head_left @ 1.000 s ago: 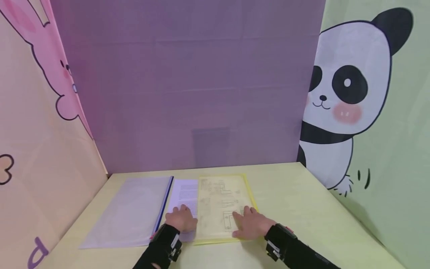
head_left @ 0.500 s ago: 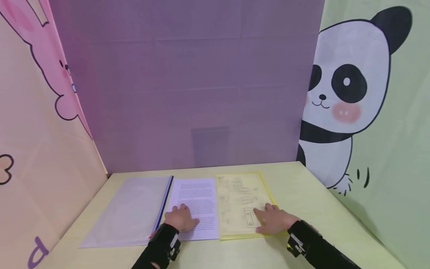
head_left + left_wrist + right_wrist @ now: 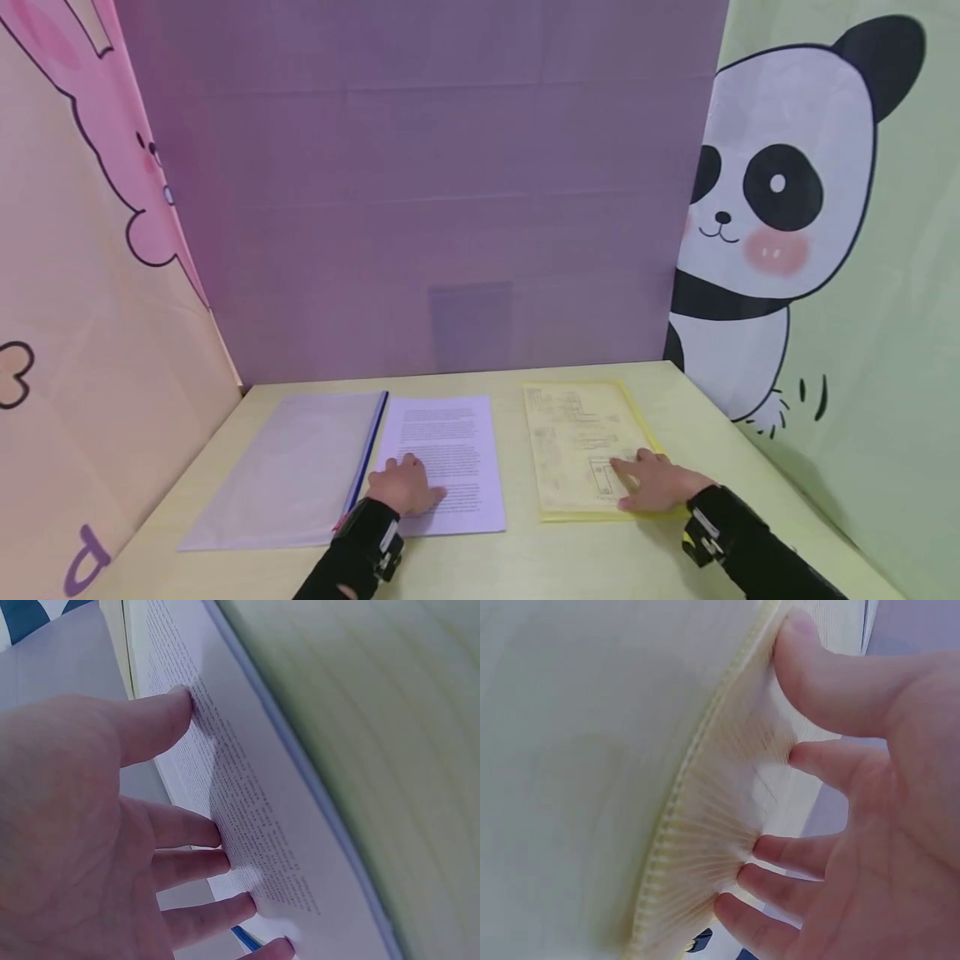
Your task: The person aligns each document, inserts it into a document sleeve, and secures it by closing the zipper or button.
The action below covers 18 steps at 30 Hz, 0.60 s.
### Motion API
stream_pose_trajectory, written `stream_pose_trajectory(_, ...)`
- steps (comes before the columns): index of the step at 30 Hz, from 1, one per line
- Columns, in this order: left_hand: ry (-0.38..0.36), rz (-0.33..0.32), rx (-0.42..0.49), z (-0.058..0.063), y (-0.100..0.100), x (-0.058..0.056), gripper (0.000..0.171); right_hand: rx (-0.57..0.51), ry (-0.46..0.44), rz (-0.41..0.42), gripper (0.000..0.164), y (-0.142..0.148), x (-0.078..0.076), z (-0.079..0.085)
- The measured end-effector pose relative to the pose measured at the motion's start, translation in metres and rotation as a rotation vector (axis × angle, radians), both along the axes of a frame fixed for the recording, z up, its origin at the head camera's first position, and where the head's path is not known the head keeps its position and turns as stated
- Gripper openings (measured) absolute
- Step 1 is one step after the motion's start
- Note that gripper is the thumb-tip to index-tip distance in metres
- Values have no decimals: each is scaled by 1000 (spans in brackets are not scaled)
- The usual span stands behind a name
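My left hand [image 3: 407, 487] rests its fingertips on a stack of printed paper [image 3: 453, 433] near the middle of the table. In the left wrist view its fingers are spread over the text of the printed paper [image 3: 262, 847]. On the right, my right hand [image 3: 660, 481] presses its fingertips on a yellow translucent document sleeve [image 3: 558, 492] with line drawings showing through. In the right wrist view the yellow sleeve [image 3: 705, 802] wrinkles under the straight, spread fingers. A bare strip of table separates the sleeve from the printed paper.
A clear report cover [image 3: 288, 475] with a dark blue spine bar [image 3: 367, 450] lies left of the printed paper. The pale table [image 3: 480, 575] ends at a purple backdrop [image 3: 420, 208]. Side panels carry a pink cartoon figure and a panda [image 3: 795, 258].
My right hand has slid the yellow sleeve to the right, off the printed paper, which now shows in full width. The left hand has stayed in place.
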<state>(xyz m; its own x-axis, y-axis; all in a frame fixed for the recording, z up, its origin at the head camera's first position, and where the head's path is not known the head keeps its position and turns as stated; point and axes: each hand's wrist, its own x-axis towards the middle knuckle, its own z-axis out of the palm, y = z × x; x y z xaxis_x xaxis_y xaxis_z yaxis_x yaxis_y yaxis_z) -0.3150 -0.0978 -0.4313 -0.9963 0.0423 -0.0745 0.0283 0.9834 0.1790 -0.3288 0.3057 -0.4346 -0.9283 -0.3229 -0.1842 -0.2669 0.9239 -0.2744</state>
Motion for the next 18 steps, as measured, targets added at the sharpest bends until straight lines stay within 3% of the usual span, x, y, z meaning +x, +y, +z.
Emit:
stream_pose_trajectory(5,-3,-3,1,1,0,0,71,11,12,-38,81,22,-9,-11)
stream_pose_trajectory(18,13,-20,6,0,-3,1,69,1,32,-48,74,24,-2,7)
